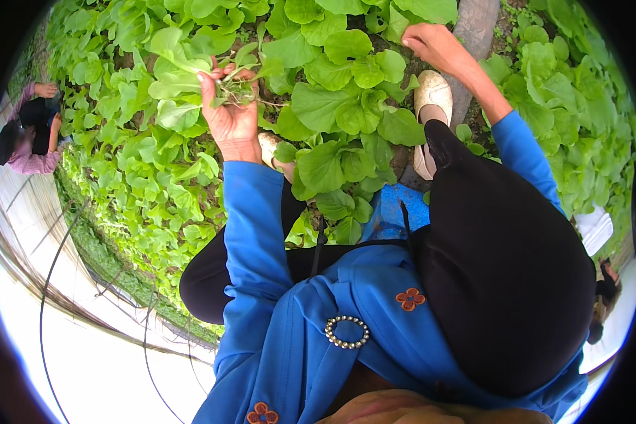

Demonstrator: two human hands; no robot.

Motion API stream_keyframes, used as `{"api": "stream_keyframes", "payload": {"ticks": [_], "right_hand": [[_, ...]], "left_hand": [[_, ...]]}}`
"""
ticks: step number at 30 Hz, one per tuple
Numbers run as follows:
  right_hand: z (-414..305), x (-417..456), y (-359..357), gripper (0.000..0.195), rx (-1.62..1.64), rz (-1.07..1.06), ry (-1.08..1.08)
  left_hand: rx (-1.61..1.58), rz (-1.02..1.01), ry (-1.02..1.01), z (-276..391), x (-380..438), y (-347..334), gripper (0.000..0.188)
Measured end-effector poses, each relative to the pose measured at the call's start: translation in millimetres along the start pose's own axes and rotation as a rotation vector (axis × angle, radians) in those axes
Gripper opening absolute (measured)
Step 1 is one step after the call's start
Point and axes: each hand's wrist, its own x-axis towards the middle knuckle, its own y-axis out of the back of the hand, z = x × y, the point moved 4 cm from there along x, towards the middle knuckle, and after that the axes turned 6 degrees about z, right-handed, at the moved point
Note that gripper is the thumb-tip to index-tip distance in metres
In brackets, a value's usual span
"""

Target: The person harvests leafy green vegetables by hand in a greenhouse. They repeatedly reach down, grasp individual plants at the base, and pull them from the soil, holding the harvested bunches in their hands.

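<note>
My left hand is raised, palm up, with its fingers curled around a bunch of leafy green seedlings. Thin pale roots trail across the palm, and the leaves point away to the left. Farther right, my right hand reaches down with bent fingers beside a broad green leaf. Its fingertips are partly hidden, so whether they pinch anything is unclear. Between the two hands grow larger leafy green plants, rooted in dark soil.
My light shoes stand among the plants, the right one beside a dark strip. Under me is a blue object. Another person crouches at the far left. White sheeting and thin hoops border the bed. White items lie at right.
</note>
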Motion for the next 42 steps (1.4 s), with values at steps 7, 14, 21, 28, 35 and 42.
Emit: {"api": "stream_keyframes", "payload": {"ticks": [7, 14, 21, 28, 35, 42], "right_hand": [[-7.7, -37.7, -93.3, 0.048, 0.351, -0.18, 0.093], [5.7, -22.4, -102.5, 0.064, 0.485, -0.466, 0.122], [-27.8, -37.0, -74.8, 0.061, 0.297, -0.703, 0.204], [-23.4, -19.7, -92.8, 0.055, 0.469, -0.478, 0.207], [-32.7, -24.7, -84.3, 0.077, 0.781, -0.2, -0.28], [-60.4, -12.9, -94.2, 0.069, 0.589, -0.318, -0.189]], "left_hand": [[0.129, 0.04, -0.013, -7.4, -16.5, -7.2, 0.015], [0.057, 0.161, 0.083, -20.5, -22.3, 15.2, 0.015], [0.214, 0.159, 0.134, -30.9, -23.9, 12.5, 0.015], [0.261, 0.136, 0.059, -20.9, -20.6, 4.8, 0.015], [0.254, 0.229, -0.2, 34.3, -17.5, 7.5, 0.016], [0.436, 0.182, -0.189, 11.5, -18.9, -2.8, 0.018]]}}
